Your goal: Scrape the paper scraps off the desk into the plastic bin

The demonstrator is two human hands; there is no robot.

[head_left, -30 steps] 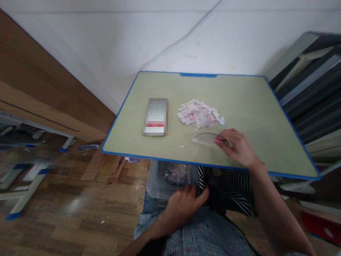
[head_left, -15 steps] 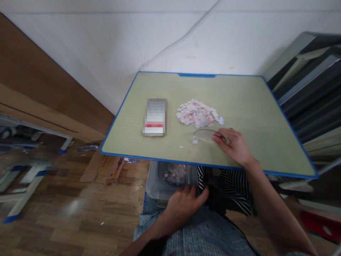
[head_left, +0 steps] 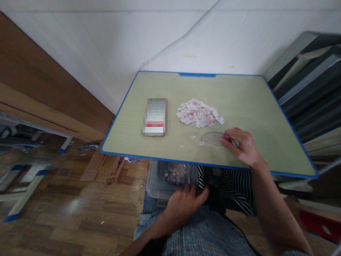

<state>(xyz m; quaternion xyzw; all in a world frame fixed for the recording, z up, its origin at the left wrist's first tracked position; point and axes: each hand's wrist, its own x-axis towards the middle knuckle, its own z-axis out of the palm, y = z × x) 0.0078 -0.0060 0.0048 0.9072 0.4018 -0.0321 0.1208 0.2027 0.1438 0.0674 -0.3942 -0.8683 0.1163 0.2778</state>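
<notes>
Clear plast. protractor [head_left: 211, 138], matt ppr scraps [head_left: 197, 114], smooth tabletop [head_left: 247, 103], plast. bin [head_left: 156, 188], semi-gloss wd-look floor [head_left: 74, 206]

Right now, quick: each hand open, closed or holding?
Left hand: by the near edge of the clear plastic bin; grip cannot be told.
Right hand: closed, pinching a clear protractor.

Right grip [head_left: 242, 146] pinched, left grip [head_left: 183, 203] lower, loosely bent.

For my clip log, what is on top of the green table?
A heap of paper scraps, loose scraps and a pixelated object; the right hand holds a protractor there. What lies beneath the heap is covered.
</notes>
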